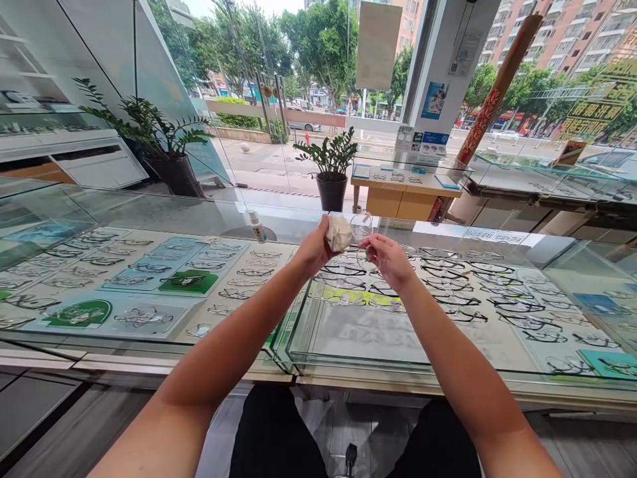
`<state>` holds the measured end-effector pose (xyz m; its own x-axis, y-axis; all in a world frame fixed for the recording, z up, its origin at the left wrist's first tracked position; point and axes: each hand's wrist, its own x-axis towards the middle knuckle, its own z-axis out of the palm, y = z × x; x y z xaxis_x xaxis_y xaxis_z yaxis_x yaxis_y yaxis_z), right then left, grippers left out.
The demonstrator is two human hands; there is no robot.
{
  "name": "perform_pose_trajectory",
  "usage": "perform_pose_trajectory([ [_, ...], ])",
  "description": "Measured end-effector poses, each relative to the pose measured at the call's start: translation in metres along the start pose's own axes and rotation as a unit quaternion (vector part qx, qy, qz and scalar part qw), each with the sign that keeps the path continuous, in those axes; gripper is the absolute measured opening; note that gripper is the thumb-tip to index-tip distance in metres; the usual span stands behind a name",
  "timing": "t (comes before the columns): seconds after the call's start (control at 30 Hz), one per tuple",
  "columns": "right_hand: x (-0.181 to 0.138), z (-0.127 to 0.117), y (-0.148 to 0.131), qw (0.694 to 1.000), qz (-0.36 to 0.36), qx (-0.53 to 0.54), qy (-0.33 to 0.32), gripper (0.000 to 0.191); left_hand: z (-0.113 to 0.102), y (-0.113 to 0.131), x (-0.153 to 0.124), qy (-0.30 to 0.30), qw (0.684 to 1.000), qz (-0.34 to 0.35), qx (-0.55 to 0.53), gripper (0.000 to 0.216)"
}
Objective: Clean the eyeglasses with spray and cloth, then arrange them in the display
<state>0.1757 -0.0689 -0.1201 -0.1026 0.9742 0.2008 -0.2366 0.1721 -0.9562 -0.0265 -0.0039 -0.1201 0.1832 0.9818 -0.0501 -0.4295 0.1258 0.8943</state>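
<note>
My left hand (314,249) is closed round a crumpled beige cloth (339,232) and presses it against a pair of clear-framed glasses (361,229). My right hand (388,259) pinches the glasses from the right side. Both hands are raised above the glass top of a display counter (164,212). Rows of spectacle frames (462,279) lie inside the counter below them.
A small spray bottle (257,227) stands on the counter left of my hands. Two potted plants (331,166) (159,143) stand on the floor beyond. A wooden display table (403,189) sits by the window. Shelves run along the left wall.
</note>
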Motion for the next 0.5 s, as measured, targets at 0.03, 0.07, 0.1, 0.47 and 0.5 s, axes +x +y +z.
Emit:
perform_pose_trajectory([
  [0.03,0.001,-0.001,0.0,0.999,-0.027,-0.03,0.021,0.039,-0.003,0.001,0.004,0.0,1.0,0.004,0.005,0.053],
  [0.07,0.001,-0.003,0.0,0.996,-0.053,-0.06,0.04,0.039,-0.007,0.002,0.008,0.005,1.0,0.014,0.019,0.052],
  [0.1,0.002,-0.004,0.0,0.992,-0.072,-0.086,0.056,0.039,-0.011,0.005,0.013,0.018,0.998,0.033,0.053,0.05],
  [0.47,0.006,-0.021,-0.014,0.993,-0.086,-0.026,0.07,0.035,-0.091,0.031,0.043,0.213,0.843,0.08,0.487,0.022],
  [0.5,0.006,-0.022,-0.015,0.994,-0.086,-0.023,0.071,0.035,-0.095,0.031,0.045,0.222,0.828,0.067,0.51,0.027],
])
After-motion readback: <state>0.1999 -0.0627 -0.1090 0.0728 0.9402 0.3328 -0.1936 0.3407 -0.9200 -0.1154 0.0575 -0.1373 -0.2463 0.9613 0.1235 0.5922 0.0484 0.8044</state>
